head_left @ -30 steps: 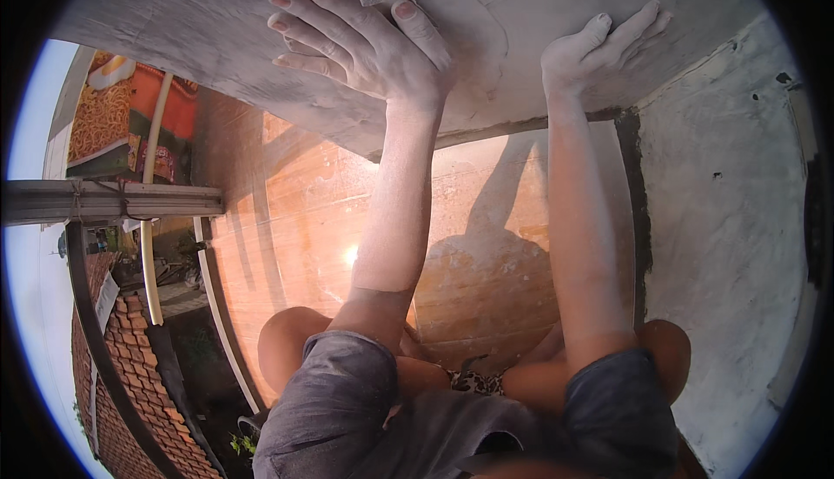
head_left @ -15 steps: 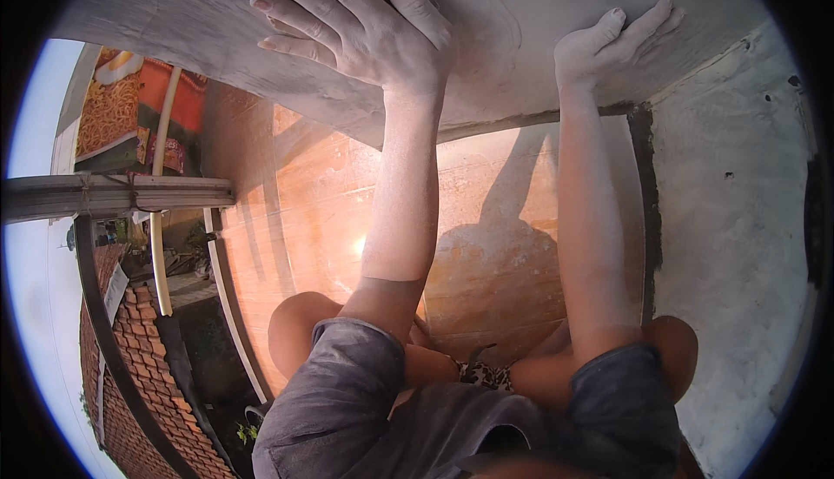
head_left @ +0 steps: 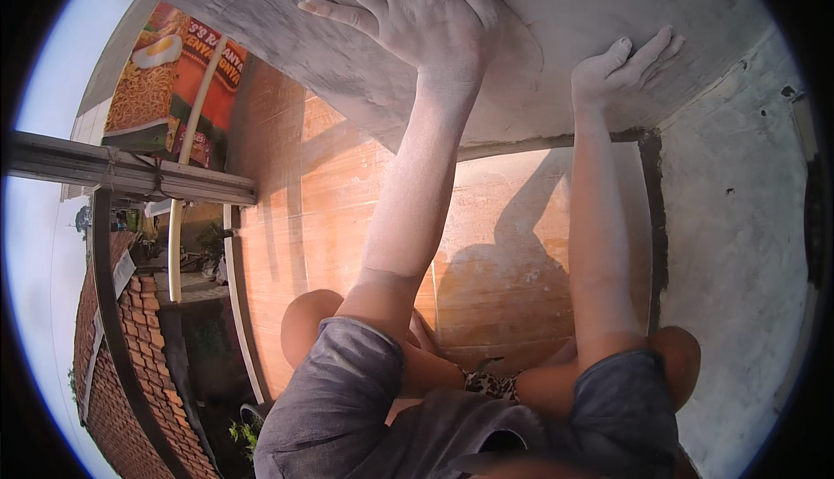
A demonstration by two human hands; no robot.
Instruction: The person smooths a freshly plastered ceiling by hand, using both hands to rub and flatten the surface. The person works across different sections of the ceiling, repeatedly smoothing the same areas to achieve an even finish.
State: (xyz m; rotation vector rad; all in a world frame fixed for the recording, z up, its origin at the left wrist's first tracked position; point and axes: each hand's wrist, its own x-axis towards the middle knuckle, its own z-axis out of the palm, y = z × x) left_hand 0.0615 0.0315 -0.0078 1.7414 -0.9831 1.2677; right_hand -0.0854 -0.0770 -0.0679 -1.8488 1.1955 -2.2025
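My left hand (head_left: 426, 12), white with dust, lies with its fingers spread on the grey plastered wall (head_left: 556, 10). Its fingertips run out of the picture at the top. A folded grey sheet, which looks like sandpaper, showed between its thumb and forefinger a moment ago; now hand and picture edge mostly hide it. Farther right, my right hand (head_left: 621, 71) leans on the same wall, fingers stretched and holding nothing visible. Dust coats both forearms.
Orange-brown floor tiles (head_left: 347, 192) spread below, with my shadow and my bent legs on them. A rough pale side wall (head_left: 730, 244) closes the right. At left are a metal rail (head_left: 139, 175), a white pipe (head_left: 175, 253), a food banner (head_left: 161, 79) and a tiled roof (head_left: 130, 357).
My left hand has slid up and to the right along the wall. The right hand stays at about the same spot, while the whole view has tilted slightly.
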